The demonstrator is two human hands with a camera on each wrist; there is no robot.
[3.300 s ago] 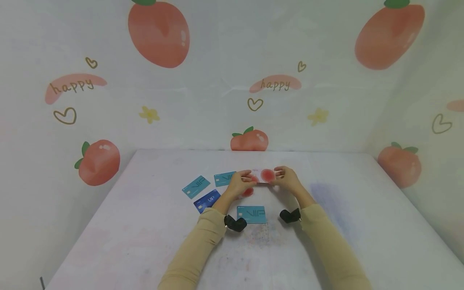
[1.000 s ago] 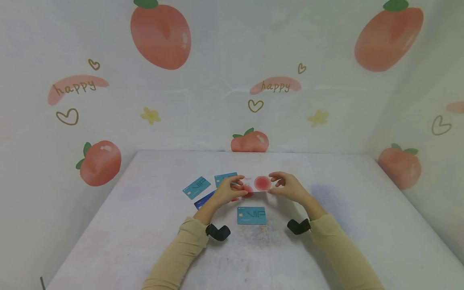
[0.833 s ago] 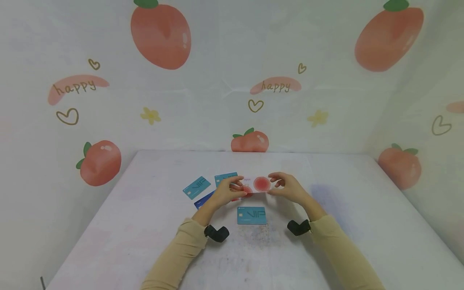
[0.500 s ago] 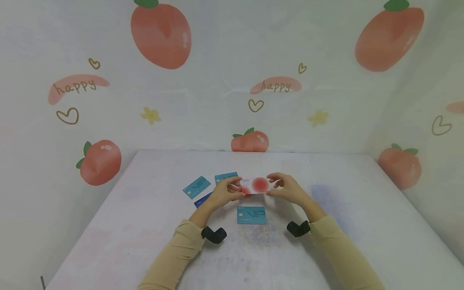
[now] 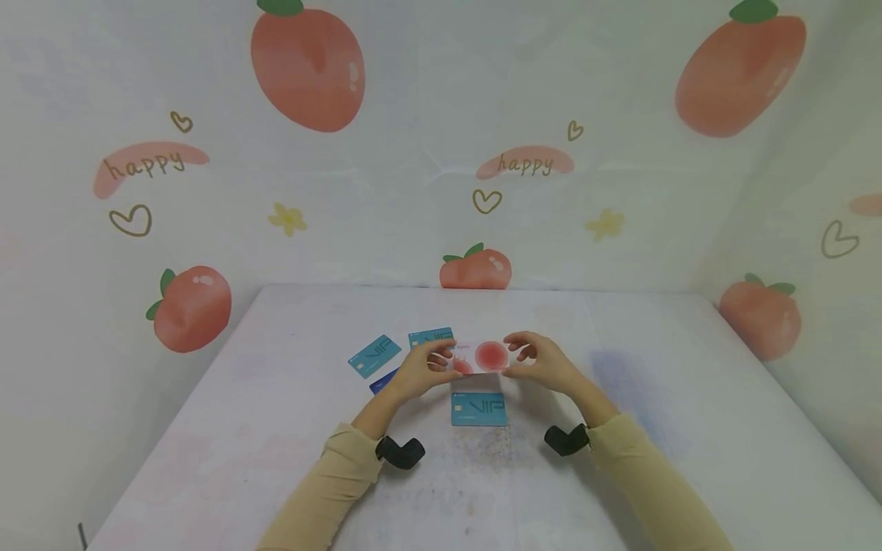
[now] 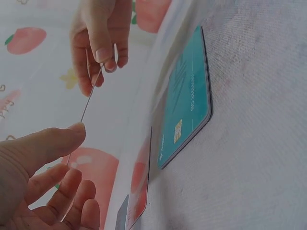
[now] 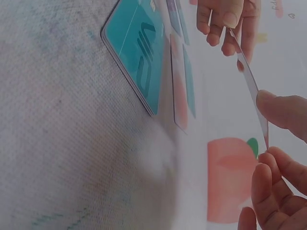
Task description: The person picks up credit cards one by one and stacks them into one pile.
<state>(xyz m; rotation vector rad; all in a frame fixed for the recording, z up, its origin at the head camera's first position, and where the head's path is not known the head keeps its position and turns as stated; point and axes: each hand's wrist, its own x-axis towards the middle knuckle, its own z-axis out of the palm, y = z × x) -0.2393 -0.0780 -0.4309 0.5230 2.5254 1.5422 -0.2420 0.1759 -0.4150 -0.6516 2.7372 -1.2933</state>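
A white card with red circles (image 5: 491, 357) is held up off the table between both hands. My left hand (image 5: 418, 373) pinches its left end, thumb along the near side and fingers behind. At the other end my right hand (image 5: 551, 364) pinches it the same way. The wrist views show the card edge-on, slightly bent in the right wrist view. Just below and nearer lies a teal VIP card (image 5: 478, 410), its edge layered like a small stack in the right wrist view (image 7: 136, 57). Another red-and-white card (image 6: 140, 184) lies flat behind it, hidden from the head view.
On the table's left part lie a teal VIP card (image 5: 374, 357), a second teal card (image 5: 429, 337) partly covered by the left hand, and a blue card (image 5: 383, 381) mostly behind the left wrist. A fruit-printed cloth (image 5: 386, 229) hangs behind the white table (image 5: 661, 474).
Both hands have brought the red-circled card nearer and slightly left, toward the space above the front teal card. The left forearm has shifted left. The teal cards stay where they were.
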